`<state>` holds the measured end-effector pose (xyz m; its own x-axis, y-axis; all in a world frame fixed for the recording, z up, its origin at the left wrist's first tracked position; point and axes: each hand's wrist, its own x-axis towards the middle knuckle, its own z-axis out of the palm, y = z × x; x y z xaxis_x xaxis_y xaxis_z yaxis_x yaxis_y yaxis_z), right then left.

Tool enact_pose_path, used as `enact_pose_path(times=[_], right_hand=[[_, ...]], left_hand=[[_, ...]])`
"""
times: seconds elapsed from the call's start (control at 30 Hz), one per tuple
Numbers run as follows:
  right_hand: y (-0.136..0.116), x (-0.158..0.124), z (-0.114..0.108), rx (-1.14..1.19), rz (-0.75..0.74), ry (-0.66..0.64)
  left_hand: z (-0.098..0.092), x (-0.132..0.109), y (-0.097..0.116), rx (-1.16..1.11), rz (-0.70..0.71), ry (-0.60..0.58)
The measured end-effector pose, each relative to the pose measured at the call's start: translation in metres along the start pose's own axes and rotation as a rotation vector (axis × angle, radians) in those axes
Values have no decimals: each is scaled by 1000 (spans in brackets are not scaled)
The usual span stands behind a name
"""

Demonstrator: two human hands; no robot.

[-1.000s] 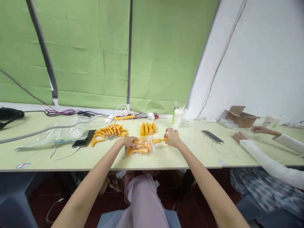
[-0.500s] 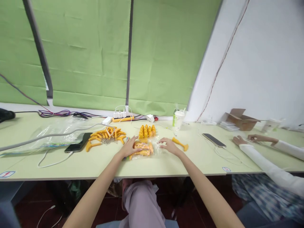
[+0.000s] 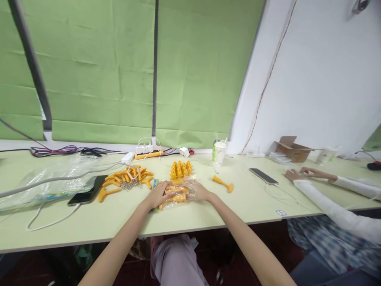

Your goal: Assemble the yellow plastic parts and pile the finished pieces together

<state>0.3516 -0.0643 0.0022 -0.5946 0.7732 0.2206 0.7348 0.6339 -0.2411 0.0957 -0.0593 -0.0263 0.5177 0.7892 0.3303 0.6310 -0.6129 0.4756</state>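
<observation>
A clear plastic bag [image 3: 177, 194] of orange-yellow plastic parts lies on the table in front of me. My left hand [image 3: 159, 194] grips its left side, thumb across the top. On the right side, my right hand [image 3: 199, 190] has its fingers closed on the bag's film; the fingertips are partly hidden. Just behind the bag stands a block of short yellow pieces [image 3: 180, 170] in rows. Yellow T-shaped handles [image 3: 119, 178] lie in a pile to the left, with small metal bits [image 3: 131, 185] beside them. One single yellow handle [image 3: 223, 183] rests right of my right hand.
Left are a large clear bag [image 3: 56, 178] and a dark phone [image 3: 87, 192] on a cable. A power strip [image 3: 149, 154] and a lidded cup [image 3: 219, 153] stand at the back. To the right lie another phone [image 3: 263, 176], a cardboard box [image 3: 293, 150] and another person's hands [image 3: 293, 175].
My right hand has moved left from the bag's loose edge onto the bag itself. My left hand stays on the bag. The view has shifted slightly to the right.
</observation>
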Motion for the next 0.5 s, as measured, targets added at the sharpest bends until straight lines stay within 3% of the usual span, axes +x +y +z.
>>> enact_pose_path(times=[0.13,0.27,0.37,0.5], right_hand=[[0,-7,-17,-141,51,34],[20,-44,-53,-250,145,109],[47,-82,-71,-264,347,120],[69,-119,-73,-306,583,100]], left_hand=[[0,-1,-1,-5,-27,-34],[0,0,1,31,-58,-70],[2,0,1,57,-56,-74],[5,0,-1,83,-67,-27]])
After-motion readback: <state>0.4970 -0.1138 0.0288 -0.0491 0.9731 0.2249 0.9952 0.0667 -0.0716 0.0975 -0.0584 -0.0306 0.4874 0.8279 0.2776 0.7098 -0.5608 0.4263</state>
